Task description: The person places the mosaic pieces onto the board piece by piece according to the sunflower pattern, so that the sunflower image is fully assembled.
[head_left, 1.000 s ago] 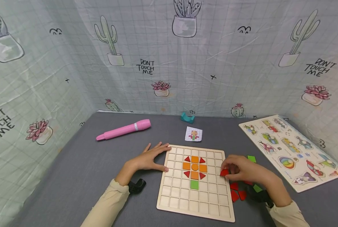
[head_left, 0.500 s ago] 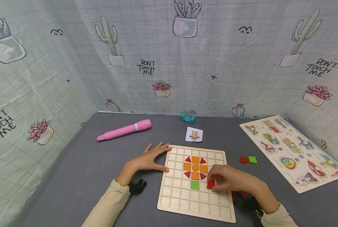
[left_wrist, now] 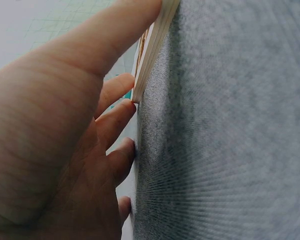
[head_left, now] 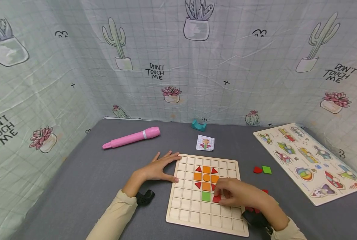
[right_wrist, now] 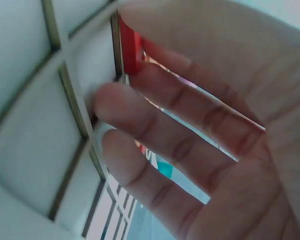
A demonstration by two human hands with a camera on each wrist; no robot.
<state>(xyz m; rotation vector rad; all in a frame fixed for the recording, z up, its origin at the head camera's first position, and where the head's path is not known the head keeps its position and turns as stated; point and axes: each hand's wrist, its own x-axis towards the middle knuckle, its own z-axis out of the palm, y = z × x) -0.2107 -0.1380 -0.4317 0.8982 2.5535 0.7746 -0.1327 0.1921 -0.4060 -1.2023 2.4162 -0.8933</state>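
Note:
A wooden grid board (head_left: 187, 213) lies on the dark grey tabletop. My right hand (head_left: 235, 192) pinches a red piece (head_left: 216, 199) with a curved edge between thumb and fingers, at the cell just right of the green square (head_left: 206, 196). In the right wrist view that red piece (right_wrist: 130, 47) stands edge-on against the grid ridges. My left hand (head_left: 156, 169) rests at the board's left edge, fingers spread, thumb on the rim. Orange squares (head_left: 197, 176) surround an orange circle (head_left: 206, 177), with red triangles (head_left: 198, 169) at the corners; my right fingers partly cover the lower right one.
Right of the board lie a red piece (head_left: 257, 170) and a green square (head_left: 266, 170); more red pieces are partly hidden under my right wrist. A pattern card (head_left: 205, 142) and a teal holder (head_left: 199, 125) sit behind. A pink pen (head_left: 131, 137) and a picture puzzle board (head_left: 310, 163) flank them.
My right hand has carried the red piece from the board's right edge leftward to the cell beside the green square. The left hand stays put.

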